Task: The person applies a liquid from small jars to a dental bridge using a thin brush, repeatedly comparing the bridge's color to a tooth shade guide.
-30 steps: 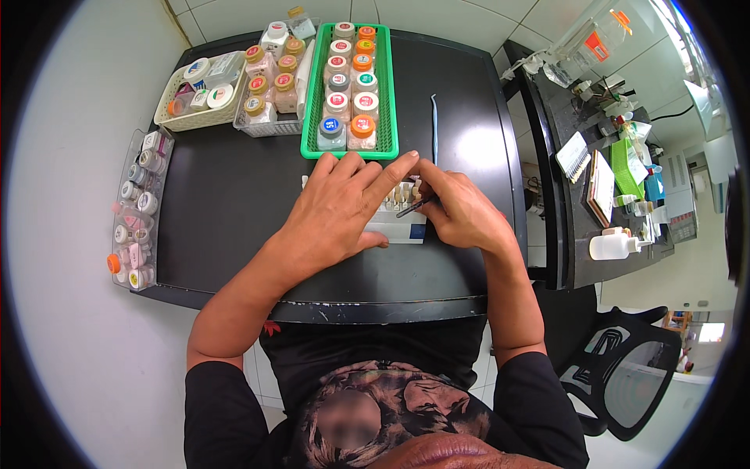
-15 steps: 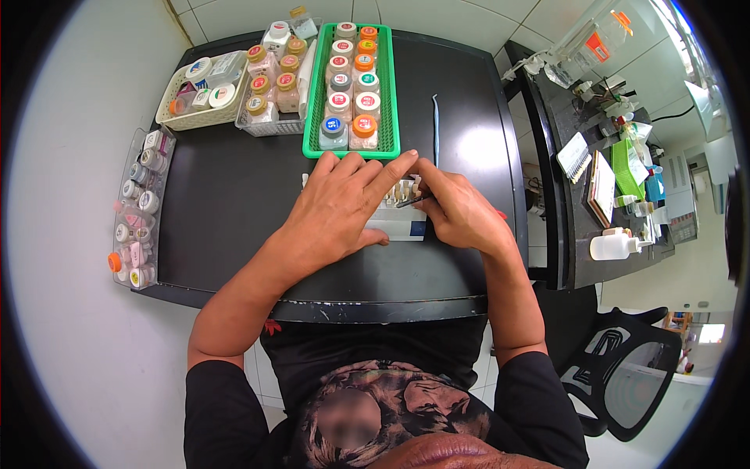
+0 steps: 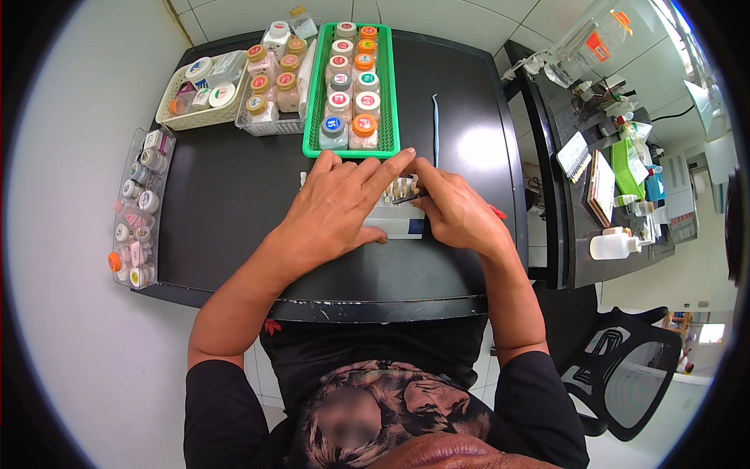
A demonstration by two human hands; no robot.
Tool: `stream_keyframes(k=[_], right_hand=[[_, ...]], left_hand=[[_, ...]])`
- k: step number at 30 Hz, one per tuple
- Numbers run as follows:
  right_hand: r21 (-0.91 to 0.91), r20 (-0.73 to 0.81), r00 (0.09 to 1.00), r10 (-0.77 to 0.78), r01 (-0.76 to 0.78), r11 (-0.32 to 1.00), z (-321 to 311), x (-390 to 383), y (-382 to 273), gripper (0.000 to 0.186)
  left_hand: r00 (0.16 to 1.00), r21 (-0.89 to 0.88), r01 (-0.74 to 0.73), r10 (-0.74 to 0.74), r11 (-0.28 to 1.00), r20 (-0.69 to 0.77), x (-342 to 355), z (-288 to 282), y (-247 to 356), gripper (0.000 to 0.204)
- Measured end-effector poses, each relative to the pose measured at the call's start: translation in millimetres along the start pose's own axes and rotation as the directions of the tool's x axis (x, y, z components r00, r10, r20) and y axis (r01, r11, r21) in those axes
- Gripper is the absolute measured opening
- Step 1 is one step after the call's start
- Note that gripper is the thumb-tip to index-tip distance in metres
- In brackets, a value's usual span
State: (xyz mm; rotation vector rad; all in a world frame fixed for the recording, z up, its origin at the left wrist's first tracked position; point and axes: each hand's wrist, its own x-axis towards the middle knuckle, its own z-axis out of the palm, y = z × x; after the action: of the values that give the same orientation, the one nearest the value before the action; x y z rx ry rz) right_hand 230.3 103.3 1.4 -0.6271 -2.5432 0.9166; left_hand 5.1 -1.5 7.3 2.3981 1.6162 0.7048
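A tooth shade guide point(image 3: 397, 226), a pale strip with a dark blue end and a row of small tooth-shaped tabs point(image 3: 400, 188), lies on the black table in front of me. Over its left part spreads my left hand point(image 3: 332, 205), fingers stretched towards the far side and thumb along the near side. My right hand point(image 3: 449, 205) is pinched at the right end of the tabs. A thin dark stick-like piece point(image 3: 407, 198) pokes out leftward from its fingers, over the tabs. What lies under the left palm is hidden.
Beyond my hands stands a green basket point(image 3: 396, 117) of capped jars. A blue hooked hand tool point(image 3: 436, 129) lies right of it. Jars fill a cream basket point(image 3: 166, 109), a clear basket point(image 3: 273, 127) and a clear tray point(image 3: 156, 227) at left. A cluttered side counter point(image 3: 574, 227) stands right.
The dark piece in my right hand has shifted slightly left and lies a little flatter. The shade guide has moved a touch left. My left hand stays almost in place.
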Motion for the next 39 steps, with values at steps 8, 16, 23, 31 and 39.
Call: stream_keyframes(k=[8, 16, 23, 31, 39], right_hand=[[0.043, 0.064, 0.992, 0.104, -0.107, 0.993, -6, 6, -2, 0.039], [0.059, -0.013, 0.999, 0.053, -0.052, 0.997, -8, 1, 1, 0.041], [-0.122, -0.147, 0.982, -0.117, 0.099, 0.988, -14, -14, -17, 0.052], [-0.183, -0.184, 0.967, -0.177, 0.143, 0.973, 28, -47, -31, 0.063], [-0.058, -0.219, 0.966, -0.135, 0.126, 0.99, 34, -58, -28, 0.051]], left_hand=[[1.0, 0.055, 0.014, -0.015, 0.998, 0.018, -1, -4, 0, 0.117], [0.986, -0.066, 0.066, -0.076, 0.996, -0.15, -19, -57, 7, 0.089], [0.848, -0.167, 0.278, -0.324, 0.946, -0.421, -103, -6, -7, 0.126], [0.95, -0.129, 0.277, -0.291, 0.952, -0.109, -108, 4, -8, 0.124], [0.959, -0.118, 0.246, -0.259, 0.962, -0.112, -118, 12, -12, 0.089]])
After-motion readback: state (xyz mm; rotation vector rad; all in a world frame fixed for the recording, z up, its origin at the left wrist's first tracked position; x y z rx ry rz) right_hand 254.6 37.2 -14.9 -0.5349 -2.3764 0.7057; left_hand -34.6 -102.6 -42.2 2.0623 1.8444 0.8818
